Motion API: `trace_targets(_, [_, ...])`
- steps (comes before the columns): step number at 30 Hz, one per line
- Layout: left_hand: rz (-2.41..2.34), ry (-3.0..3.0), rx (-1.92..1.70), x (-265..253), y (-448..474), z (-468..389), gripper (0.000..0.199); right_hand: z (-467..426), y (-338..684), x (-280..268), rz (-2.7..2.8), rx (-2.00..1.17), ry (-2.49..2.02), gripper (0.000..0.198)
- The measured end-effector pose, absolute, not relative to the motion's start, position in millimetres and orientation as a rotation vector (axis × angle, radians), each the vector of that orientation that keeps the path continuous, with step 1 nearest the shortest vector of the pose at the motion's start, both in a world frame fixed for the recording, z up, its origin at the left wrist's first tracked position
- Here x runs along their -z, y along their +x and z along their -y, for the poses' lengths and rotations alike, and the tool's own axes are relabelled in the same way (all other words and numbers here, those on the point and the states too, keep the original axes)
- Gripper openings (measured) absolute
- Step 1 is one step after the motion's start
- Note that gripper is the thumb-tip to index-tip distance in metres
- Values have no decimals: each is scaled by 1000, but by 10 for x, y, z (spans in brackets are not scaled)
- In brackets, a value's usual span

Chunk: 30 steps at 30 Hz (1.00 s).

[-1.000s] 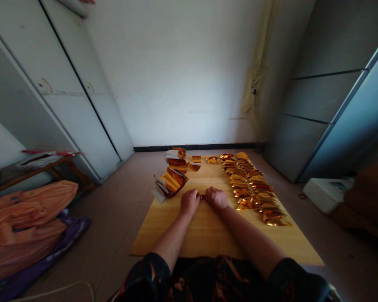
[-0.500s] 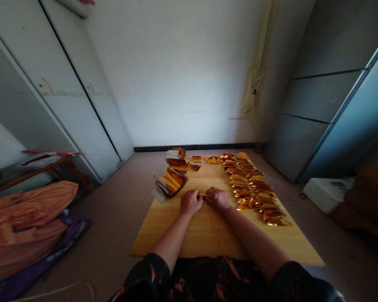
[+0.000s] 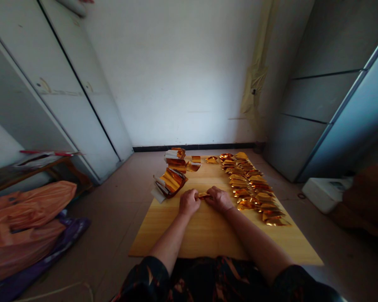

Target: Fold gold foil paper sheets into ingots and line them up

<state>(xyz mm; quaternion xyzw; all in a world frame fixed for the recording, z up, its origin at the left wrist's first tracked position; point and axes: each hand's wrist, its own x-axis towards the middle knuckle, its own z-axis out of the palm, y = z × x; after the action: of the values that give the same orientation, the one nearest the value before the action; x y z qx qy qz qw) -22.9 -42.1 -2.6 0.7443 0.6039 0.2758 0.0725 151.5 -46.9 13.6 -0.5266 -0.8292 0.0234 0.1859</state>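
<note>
Over the middle of the wooden board (image 3: 182, 239), a small piece of folded gold foil paper (image 3: 203, 195) is stretched between my two hands. My left hand (image 3: 189, 202) pinches its left end, fingers closed. At the opposite end my right hand (image 3: 219, 198) grips it, with the fingertips partly hidden. A stack of gold foil sheets (image 3: 173, 180) with pale backing lies beyond my left hand. Rows of folded gold foil pieces (image 3: 239, 180) fill the board's right side, close to my right hand. One single folded piece (image 3: 211, 160) sits near the far edge.
More foil sheets (image 3: 176, 163) lie at the board's far left corner. Orange plastic bags (image 3: 28, 222) rest on the floor to the left, by a low wooden bench (image 3: 56, 167). A white box (image 3: 323, 193) and a tall grey fridge (image 3: 308, 113) stand to the right.
My hands have moved slightly apart, and more of the gold foil piece shows between them. The stacks and rows on the board look the same.
</note>
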Motion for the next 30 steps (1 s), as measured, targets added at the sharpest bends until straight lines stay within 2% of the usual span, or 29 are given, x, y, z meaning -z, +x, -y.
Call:
trace_targets(11, [-1778, 2218, -782, -68, -224, 453, 18, 394, 1557, 4, 2223, -154, -1360, 11])
trace_targets(21, [-1735, 2219, -814, -13, -249, 424, 19, 364, 1614, 8, 2261, -250, -1371, 24])
trace_targets(30, [-1660, 2222, -835, 76, -317, 391, 28, 325, 1617, 31, 2232, -301, -1383, 25])
